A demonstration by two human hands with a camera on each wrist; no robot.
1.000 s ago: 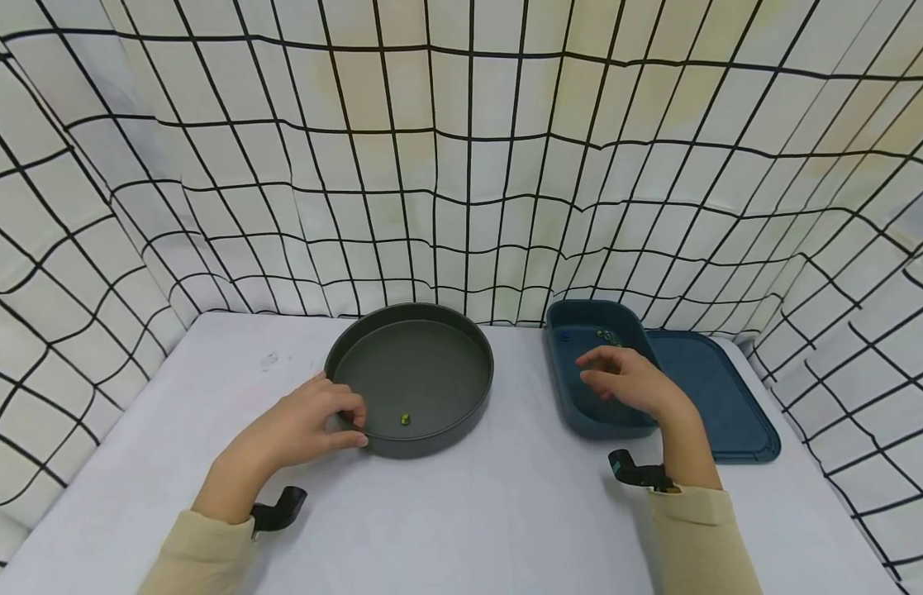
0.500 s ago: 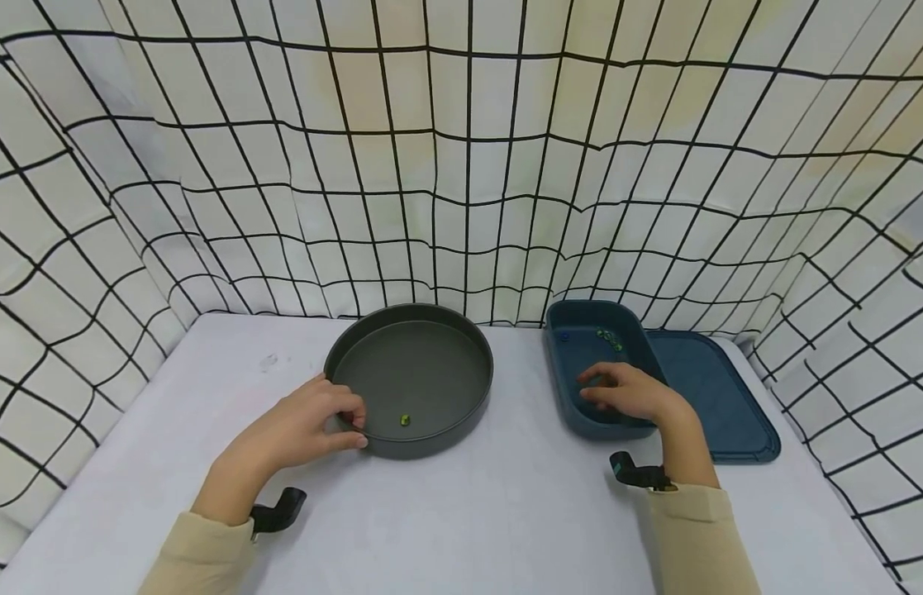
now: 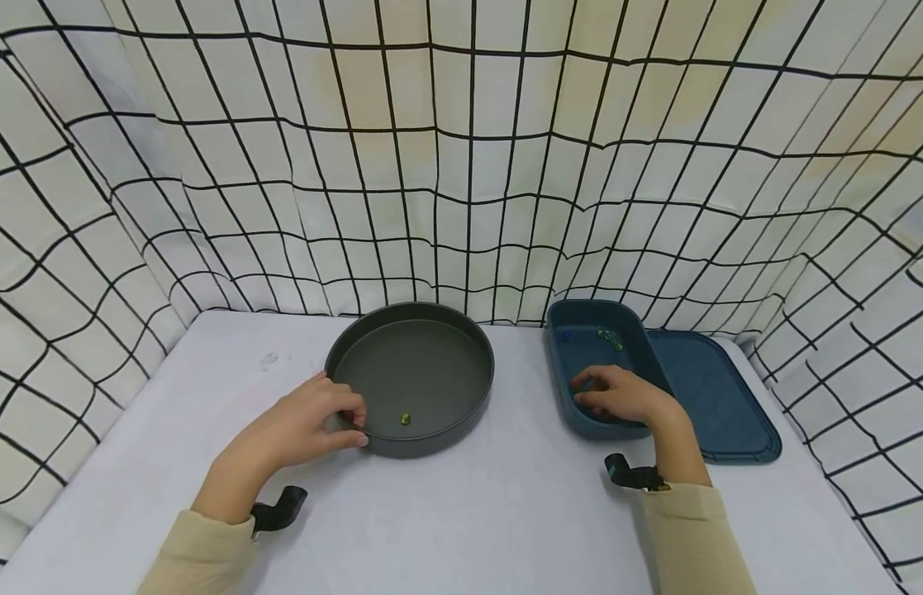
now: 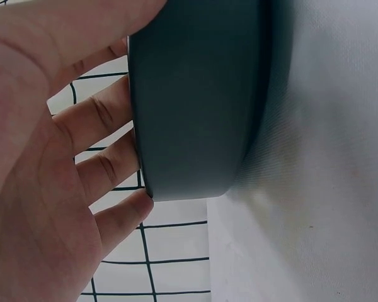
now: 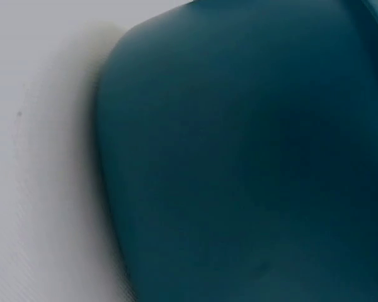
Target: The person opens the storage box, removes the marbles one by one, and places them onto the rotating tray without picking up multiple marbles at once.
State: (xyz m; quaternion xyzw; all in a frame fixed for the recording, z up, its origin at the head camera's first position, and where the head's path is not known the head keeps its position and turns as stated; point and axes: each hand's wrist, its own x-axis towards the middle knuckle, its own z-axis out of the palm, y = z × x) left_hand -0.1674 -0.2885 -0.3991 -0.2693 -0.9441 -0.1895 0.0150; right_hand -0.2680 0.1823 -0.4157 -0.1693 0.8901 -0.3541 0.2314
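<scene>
My left hand [image 3: 301, 426] grips the near left rim of a round dark grey cake pan [image 3: 412, 372]. In the left wrist view, its fingers [image 4: 107, 163] lie spread against the pan's wall [image 4: 195, 107], the thumb on the near side. A small yellow-green piece [image 3: 405, 419] lies in the pan. Over the near part of a deep blue rectangular container [image 3: 580, 421], my right hand [image 3: 620, 395] reaches down with bent fingers, thumb and index tips close together. I cannot tell whether it pinches anything. The right wrist view has only the container's outer wall [image 5: 227, 157].
Several small green pieces [image 3: 610, 337] and a small dark blue piece [image 3: 565, 336] lie toward the container's far end. A flat blue lid [image 3: 721, 401] rests to its right. White cloth [image 3: 461, 521] covers the table; a black grid on white walls [image 3: 461, 165] encloses it.
My right hand has lowered into the near part of the container and shifted slightly left, uncovering more green pieces. The left hand and the pan have stayed put.
</scene>
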